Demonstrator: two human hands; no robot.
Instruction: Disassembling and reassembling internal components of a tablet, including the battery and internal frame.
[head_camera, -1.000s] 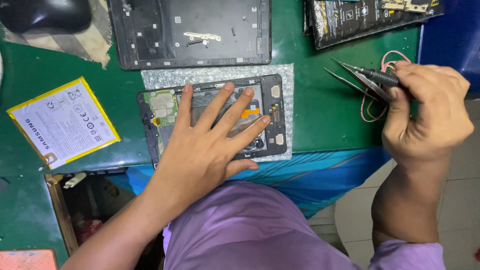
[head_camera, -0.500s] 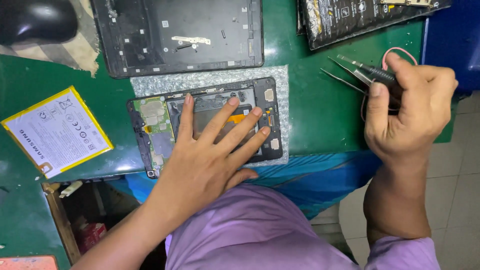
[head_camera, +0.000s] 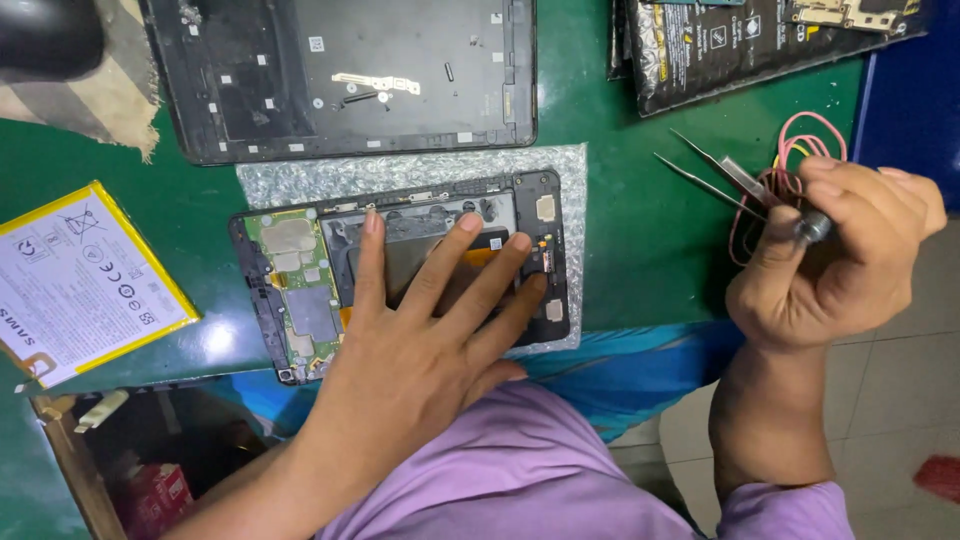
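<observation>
Head view. I note one container: an open box (head_camera: 120, 460) below and left of my left hand (head_camera: 420, 340), at the table edge. It holds a red item (head_camera: 160, 495) and a pale scrap (head_camera: 100, 410) near its rim; the rest of its contents is too dark to tell.

Against the earlier frames, my left hand lies on the device as before. My right hand (head_camera: 840, 260) has turned, so the tweezers (head_camera: 715, 175) now point up and left at a steeper slant, and the whole scene sits further right in the picture.

My left hand lies flat, fingers spread, palm down on the opened tablet (head_camera: 300, 300). It presses rather than grasps, fingertips over the dark centre panel. The tablet rests on a sheet of bubble wrap (head_camera: 400, 170) on the green table (head_camera: 640, 240).

My right hand is clenched around the tweezers and a thin metal tool (head_camera: 812, 228), raised well clear to the right of the tablet. Pink rubber bands (head_camera: 790, 150) lie just behind that fist. A yellow-edged battery (head_camera: 80, 280) lies well left of my left hand, and a dark back cover (head_camera: 340, 70) lies beyond the fingertips.
</observation>
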